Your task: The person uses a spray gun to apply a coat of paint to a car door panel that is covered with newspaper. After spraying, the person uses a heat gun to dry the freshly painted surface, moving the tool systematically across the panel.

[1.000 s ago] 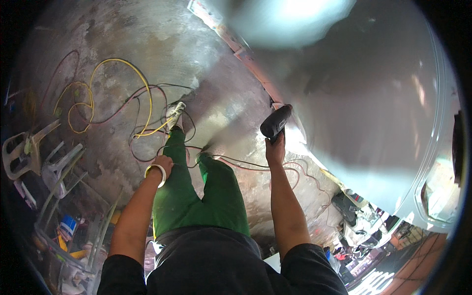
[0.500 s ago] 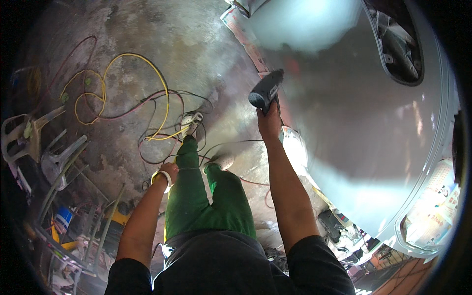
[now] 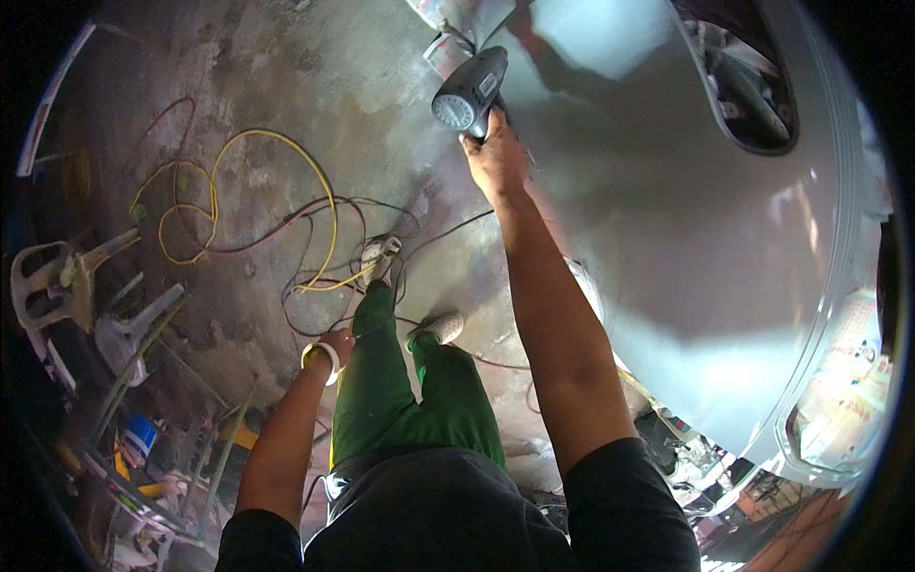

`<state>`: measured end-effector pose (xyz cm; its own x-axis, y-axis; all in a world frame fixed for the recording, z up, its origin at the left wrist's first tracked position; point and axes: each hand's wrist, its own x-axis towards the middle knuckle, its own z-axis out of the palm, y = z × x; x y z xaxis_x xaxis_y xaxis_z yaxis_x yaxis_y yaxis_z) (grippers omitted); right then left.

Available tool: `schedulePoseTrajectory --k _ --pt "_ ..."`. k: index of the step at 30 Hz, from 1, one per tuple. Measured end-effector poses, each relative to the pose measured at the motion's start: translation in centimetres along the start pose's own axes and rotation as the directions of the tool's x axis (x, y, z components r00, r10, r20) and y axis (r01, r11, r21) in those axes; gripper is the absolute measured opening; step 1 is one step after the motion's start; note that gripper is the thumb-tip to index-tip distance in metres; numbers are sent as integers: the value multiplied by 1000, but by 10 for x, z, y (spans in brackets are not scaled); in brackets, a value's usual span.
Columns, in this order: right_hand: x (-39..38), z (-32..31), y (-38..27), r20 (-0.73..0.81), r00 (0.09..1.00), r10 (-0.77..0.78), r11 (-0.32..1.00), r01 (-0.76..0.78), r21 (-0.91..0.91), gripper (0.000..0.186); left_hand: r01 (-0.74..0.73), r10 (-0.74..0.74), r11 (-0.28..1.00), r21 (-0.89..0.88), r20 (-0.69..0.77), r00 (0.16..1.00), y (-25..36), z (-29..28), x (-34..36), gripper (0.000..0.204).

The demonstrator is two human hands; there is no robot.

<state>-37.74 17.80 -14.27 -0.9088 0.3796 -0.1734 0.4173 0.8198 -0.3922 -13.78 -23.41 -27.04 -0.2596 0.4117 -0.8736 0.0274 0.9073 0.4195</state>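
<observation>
Dark tool held out by the big grey panel's left edge

Over here, the right hand is closed round the handle of a dark gun-shaped tool, arm stretched out, its rounded rear turned toward the wearer. From above, the tool overlaps the left edge of the smooth grey panel; I can't judge the gap between them.

The left hand hangs by the green trouser leg, fingers curled. A thin line passes there, but I cannot tell whether it's gripped.

As for progress, the tool is up in working position, by my reading. The panel looks evenly grey, yet how much has been gone over, and how much is left, doesn't show. Printed paper fills an opening at its lower right corner; another opening, toward the upper right, shows dark inside.

On the floor, a yellow hose and a dark cord loop round the shoes, a likely snag for the feet. Pale plastic chairs crowd the floor's left side.
</observation>
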Motion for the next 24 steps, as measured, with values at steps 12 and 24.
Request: schedulePoseTrajectory --k 12,24 --pt "-218 -102 132 -38 946 322 940 -315 130 53 -74 83 976 204 -35 996 98 10 -38 31" --pt "-497 -173 311 -226 771 595 787 -504 355 64 -267 423 849 455 -285 860 194 46 -71 29"
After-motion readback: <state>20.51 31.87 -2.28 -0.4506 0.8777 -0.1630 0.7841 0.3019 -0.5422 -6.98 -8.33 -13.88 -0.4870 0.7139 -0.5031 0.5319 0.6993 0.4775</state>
